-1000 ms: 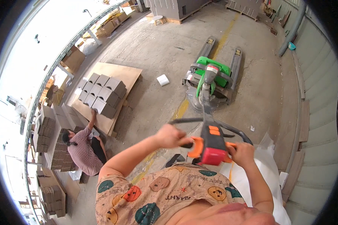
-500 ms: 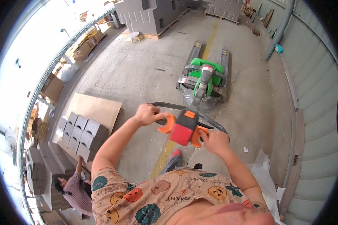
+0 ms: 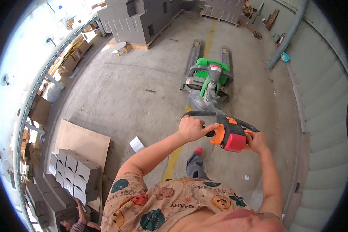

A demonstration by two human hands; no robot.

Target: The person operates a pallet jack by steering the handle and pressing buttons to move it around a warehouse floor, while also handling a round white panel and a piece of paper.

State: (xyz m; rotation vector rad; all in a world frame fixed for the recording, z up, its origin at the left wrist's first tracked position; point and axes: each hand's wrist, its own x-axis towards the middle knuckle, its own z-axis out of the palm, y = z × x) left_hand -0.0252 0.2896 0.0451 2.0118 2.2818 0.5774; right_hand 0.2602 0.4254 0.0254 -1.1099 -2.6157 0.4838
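Both my hands are closed on the control handle (image 3: pixel 236 141) of an electric pallet truck. My left hand (image 3: pixel 192 128) wraps the left grip, its thumb at the orange lever beside the red end block. My right hand (image 3: pixel 259 142) holds the right grip, with its thumb near the other orange lever. Beyond the handle, the pallet truck (image 3: pixel 208 71) has a green and dark body. Its two forks point away from me and carry nothing. Clear plastic film (image 3: pixel 199 101) hangs about the base of the tiller.
Grey stacked cartons (image 3: pixel 131 23) stand on pallets at the far left, near a small round stool (image 3: pixel 120 47). At lower left are grey boxes (image 3: pixel 75 172), a brown board (image 3: pixel 83 137) and a co-worker (image 3: pixel 79 224). A pipe (image 3: pixel 290 34) and corrugated wall (image 3: pixel 324 96) line the right.
The control handle and both my hands have swung to the right. My view has shifted, and a white sheet on the floor now shows at left. The co-worker sits lower in view.
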